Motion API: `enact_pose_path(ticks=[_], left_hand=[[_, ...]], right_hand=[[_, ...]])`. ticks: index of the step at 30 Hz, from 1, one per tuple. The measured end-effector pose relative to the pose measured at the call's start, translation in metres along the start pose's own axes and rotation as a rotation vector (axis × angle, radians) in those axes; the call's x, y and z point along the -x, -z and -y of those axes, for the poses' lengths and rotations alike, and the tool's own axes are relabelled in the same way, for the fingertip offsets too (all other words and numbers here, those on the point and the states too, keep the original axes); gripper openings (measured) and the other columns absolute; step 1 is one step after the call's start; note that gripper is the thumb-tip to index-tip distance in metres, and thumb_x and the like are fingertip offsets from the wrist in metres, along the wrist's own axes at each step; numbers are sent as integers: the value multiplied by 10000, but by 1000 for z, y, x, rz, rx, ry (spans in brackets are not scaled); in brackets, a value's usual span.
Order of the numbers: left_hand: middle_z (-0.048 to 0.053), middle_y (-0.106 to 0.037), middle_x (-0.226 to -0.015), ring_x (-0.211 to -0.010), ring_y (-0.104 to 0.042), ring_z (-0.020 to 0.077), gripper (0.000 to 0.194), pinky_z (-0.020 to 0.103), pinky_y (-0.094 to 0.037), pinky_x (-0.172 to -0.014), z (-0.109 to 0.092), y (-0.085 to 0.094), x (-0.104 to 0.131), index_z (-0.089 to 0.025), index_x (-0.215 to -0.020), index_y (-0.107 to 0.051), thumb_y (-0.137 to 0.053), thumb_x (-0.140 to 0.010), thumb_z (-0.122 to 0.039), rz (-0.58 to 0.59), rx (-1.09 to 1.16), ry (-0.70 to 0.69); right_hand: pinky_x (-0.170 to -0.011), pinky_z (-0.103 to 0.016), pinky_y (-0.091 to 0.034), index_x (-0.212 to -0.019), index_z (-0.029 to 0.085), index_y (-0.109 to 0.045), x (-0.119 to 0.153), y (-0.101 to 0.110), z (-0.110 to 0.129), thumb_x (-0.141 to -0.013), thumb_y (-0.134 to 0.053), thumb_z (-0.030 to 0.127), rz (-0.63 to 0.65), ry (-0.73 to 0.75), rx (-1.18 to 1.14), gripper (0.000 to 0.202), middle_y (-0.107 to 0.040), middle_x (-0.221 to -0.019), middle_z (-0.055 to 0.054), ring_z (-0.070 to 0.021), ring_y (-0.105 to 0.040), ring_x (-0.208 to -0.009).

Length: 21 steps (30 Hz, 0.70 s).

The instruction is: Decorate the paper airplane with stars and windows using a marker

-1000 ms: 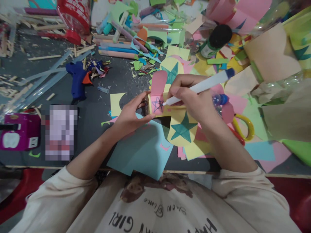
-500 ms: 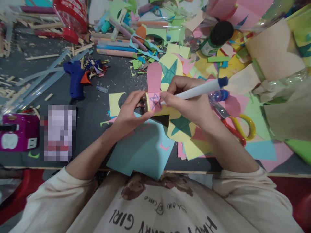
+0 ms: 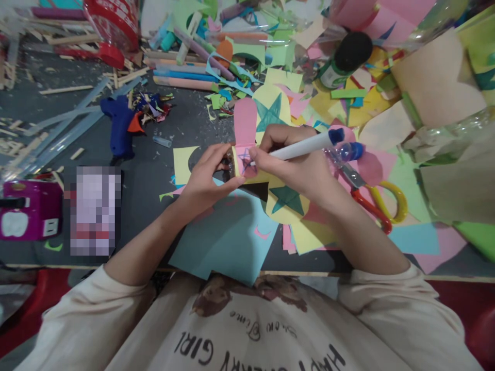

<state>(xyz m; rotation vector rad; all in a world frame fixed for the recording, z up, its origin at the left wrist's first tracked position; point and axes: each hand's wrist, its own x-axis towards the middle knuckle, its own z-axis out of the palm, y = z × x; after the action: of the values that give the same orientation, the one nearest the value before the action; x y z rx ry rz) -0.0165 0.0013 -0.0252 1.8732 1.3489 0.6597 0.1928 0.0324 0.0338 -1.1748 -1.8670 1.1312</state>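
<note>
My right hand point(image 3: 290, 159) is closed round a white marker point(image 3: 301, 147) with a blue end, its tip on the star drawn in blue on a pink paper strip point(image 3: 245, 121). The strip lies against a yellow-wrapped piece with a dark, shiny end, whose full shape is hidden. My left hand point(image 3: 211, 175) grips that piece from the left, thumb at its lower edge and fingers along the top. Yellow paper shapes with green stars point(image 3: 286, 198) lie beside my right hand. A light blue sheet point(image 3: 220, 237) is below both hands.
Red-and-yellow scissors point(image 3: 371, 201) lie right of my right forearm. A blue glue gun point(image 3: 119, 126), a phone point(image 3: 95, 211) and a purple box point(image 3: 31, 211) are on the left. Behind are several markers point(image 3: 185, 82), a black-capped bottle point(image 3: 344, 59) and paper scraps.
My right hand and the marker have shifted slightly left, the marker tip now within the star. My left hand has stayed almost still.
</note>
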Motion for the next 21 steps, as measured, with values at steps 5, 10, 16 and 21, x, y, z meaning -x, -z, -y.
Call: enact_pose_path(ticks=[5, 10, 16, 21], left_hand=[[113, -575, -1413, -1253, -604, 286, 629, 353, -575, -987, -1, 1, 0, -221, -1433, -549, -646, -903, -544, -20, 40, -13], [109, -560, -1439, -1276, -589, 283, 649, 330, -566, -1001, -3, 3, -1, -221, -1444, -549, -657, -897, -552, 7, 50, 23], [111, -552, -1450, -1277, -591, 285, 669, 345, -568, -1002, -2, 3, -1, -206, -1461, -525, -664, -889, -524, 16, 41, 27], [116, -549, -1452, -1279, -588, 293, 641, 366, -574, -996, -1, 2, -1, -202, -1459, -527, -649, -903, -495, 9, -13, 10]], right_hand=[[-614, -322, -482, -645, 256, -460, 0, 1, -3, -895, -703, 306, 0, 9, 35, 352, -439, -600, 21, -173, -499, -670], [-604, -319, -469, -645, 255, -453, 0, 1, -2, -897, -706, 308, -5, 11, 32, 361, -426, -593, 25, -170, -486, -663], [-555, -288, -397, -632, 245, -399, -1, -1, 2, -901, -681, 278, 3, 36, 13, 390, -404, -591, 41, -130, -396, -604], [-546, -274, -351, -632, 239, -367, -2, -1, 2, -888, -696, 266, 12, 54, 5, 417, -355, -586, 54, -118, -359, -602]])
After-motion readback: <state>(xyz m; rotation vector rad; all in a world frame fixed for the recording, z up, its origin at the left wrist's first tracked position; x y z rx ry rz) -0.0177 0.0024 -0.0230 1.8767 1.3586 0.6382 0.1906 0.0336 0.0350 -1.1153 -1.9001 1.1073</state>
